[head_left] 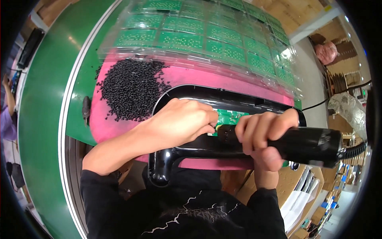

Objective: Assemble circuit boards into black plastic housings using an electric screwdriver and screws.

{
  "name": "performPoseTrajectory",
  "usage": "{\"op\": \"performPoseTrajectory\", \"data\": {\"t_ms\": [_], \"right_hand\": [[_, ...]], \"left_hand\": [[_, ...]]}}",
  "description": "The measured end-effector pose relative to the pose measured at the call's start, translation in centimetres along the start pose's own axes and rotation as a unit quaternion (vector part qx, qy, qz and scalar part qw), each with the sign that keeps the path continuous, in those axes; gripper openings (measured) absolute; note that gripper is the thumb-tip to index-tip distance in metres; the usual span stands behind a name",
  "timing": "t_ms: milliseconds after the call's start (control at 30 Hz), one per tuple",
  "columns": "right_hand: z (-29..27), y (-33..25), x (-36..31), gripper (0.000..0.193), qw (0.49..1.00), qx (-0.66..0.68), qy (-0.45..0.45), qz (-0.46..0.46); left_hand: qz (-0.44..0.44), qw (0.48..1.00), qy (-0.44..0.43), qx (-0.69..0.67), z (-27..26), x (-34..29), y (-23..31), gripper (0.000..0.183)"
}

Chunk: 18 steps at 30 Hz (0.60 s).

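A black electric screwdriver (310,145) lies across my right hand (266,133), whose fingers wrap round its barrel. Its front end points left, at a green circuit board (230,116) set inside a long black plastic housing (191,92). My left hand (185,121) is closed in a pinch over the board's left end, right by the screwdriver's tip. What its fingertips hold, if anything, is hidden. Left of the housing, a heap of small black screws (129,89) is spread out.
The housing rests on a pink mat (97,121) over a green bench (43,131). Behind it stand clear plastic trays (191,59) of green circuit boards. The screwdriver's black cable (356,150) runs off right. A cardboard box (296,185) stands lower right; another person (8,115) is far left.
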State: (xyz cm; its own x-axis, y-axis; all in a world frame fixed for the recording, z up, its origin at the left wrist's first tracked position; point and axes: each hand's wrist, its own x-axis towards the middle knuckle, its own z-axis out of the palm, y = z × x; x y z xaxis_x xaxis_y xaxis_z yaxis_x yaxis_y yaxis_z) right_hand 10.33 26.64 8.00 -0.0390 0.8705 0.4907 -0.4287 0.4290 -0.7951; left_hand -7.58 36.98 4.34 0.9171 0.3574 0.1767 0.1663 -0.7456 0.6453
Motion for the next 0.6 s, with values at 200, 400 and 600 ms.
{"op": "performPoseTrajectory", "data": {"t_ms": [200,400,600], "right_hand": [[-1.2,-1.3,-0.1,0.036,0.994,-0.013,0.019,-0.102],[-1.2,-1.0,0.0,0.029,0.994,-0.002,0.048,-0.097],[-1.5,-2.3,-0.4,0.034,0.997,-0.045,0.032,-0.049]], "left_hand": [[0.047,0.994,0.04,-0.095,0.2,0.7,-0.3,0.014],[0.05,0.991,0.054,-0.112,0.5,1.1,0.0,0.015],[0.047,0.99,0.053,-0.124,0.5,1.3,0.2,0.014]]}}
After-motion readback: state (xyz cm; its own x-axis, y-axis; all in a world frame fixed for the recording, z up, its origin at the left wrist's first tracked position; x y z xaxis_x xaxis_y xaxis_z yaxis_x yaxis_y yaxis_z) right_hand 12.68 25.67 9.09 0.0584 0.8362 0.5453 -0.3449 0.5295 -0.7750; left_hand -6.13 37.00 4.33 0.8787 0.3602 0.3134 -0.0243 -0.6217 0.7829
